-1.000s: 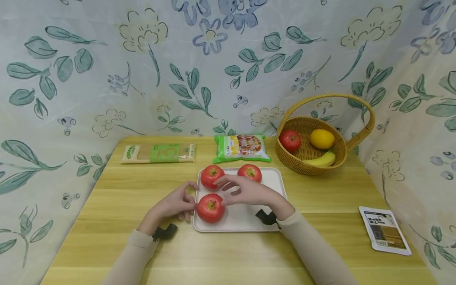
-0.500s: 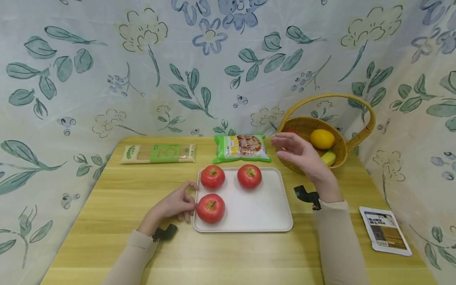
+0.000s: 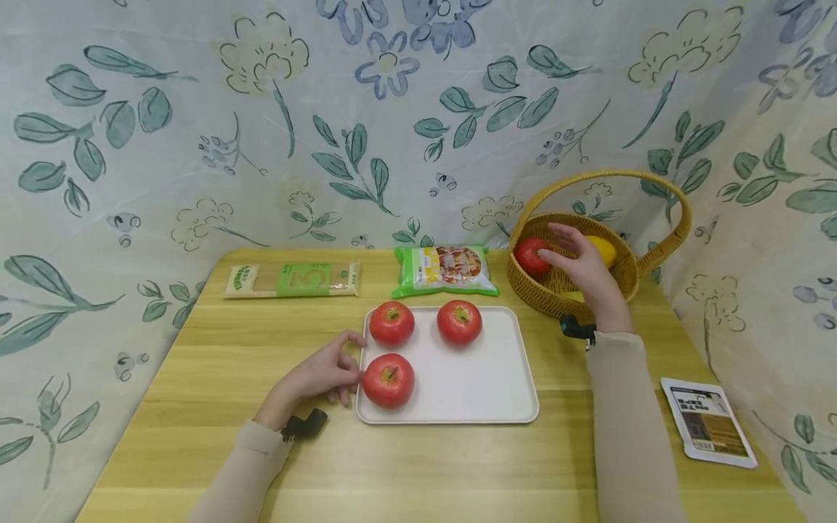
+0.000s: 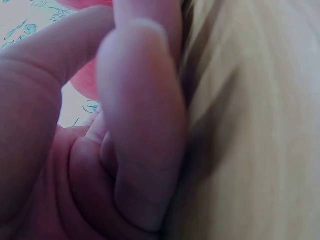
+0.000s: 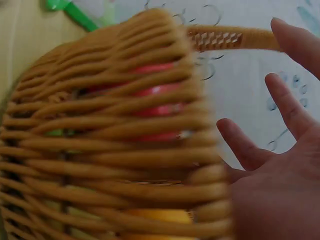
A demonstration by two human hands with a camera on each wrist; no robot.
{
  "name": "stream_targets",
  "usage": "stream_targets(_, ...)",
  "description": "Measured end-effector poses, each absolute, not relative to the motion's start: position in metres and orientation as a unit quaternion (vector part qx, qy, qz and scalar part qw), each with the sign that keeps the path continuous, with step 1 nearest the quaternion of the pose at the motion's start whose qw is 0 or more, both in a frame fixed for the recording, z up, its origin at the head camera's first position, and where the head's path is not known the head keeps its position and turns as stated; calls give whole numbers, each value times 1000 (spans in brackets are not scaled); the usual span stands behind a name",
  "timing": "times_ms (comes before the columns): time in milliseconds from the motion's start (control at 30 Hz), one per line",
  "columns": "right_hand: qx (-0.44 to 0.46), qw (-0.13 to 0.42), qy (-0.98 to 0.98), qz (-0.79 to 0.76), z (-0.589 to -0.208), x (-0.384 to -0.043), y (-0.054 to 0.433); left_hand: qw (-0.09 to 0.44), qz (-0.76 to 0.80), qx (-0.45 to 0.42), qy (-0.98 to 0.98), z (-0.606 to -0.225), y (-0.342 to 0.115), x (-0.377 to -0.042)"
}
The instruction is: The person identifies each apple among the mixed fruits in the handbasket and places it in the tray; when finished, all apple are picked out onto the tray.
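Observation:
My right hand (image 3: 585, 265) reaches over the wicker basket (image 3: 539, 294), its fingers spread beside the red apple (image 3: 531, 258) inside. In the right wrist view that hand (image 5: 285, 175) stands beyond the woven rim, with nothing between thumb and fingers. Loosely bent, my left hand (image 3: 323, 370) rests on the table at the left edge of the white tray (image 3: 484, 392), fingertips right at its rim. Three red apples sit on the tray: one front left (image 3: 389, 380), one back left (image 3: 392, 323), one back middle (image 3: 460, 323). The left wrist view shows bent fingers (image 4: 142, 120) close to the wood.
A yellow lemon (image 3: 601, 250) and a partly hidden banana (image 3: 574, 296) share the basket, whose tall handle (image 3: 608, 174) arches overhead. Behind the tray lie a green snack bag (image 3: 447, 271) and a noodle packet (image 3: 294, 280). A flat white packet (image 3: 708, 423) lies at the right.
My right hand has moved from above the tray to the right and back, into the basket's opening beside the apple. The left hand and the tray apples have stayed put.

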State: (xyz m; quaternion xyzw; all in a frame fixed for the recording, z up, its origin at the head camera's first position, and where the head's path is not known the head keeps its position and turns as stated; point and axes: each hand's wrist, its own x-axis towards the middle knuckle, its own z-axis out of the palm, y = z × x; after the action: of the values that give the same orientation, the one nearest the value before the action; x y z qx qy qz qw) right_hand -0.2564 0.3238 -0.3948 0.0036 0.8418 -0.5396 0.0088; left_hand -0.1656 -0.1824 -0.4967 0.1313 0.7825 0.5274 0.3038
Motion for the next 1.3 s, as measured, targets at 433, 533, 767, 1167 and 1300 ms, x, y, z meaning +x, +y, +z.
stream_targets(433,36,90,830,-549,-409,-287,331,301,530,138,781,-495,-182,-168)
stream_targets(533,41,103,818,-565,-412,-292,333,301,529,139,781,-494,-182,-168)
stream_targets(767,46,124,811,-570,-425,-303,338,302,528,136,782,-494,-182,-167)
stream_targets(1167,48,137,811,-566,-426,-302,333,300,532,135,781,-499,-182,-165)
stream_targets(1300,41,132,819,-556,-435,-306,337,300,532,134,781,-499,-182,-166)
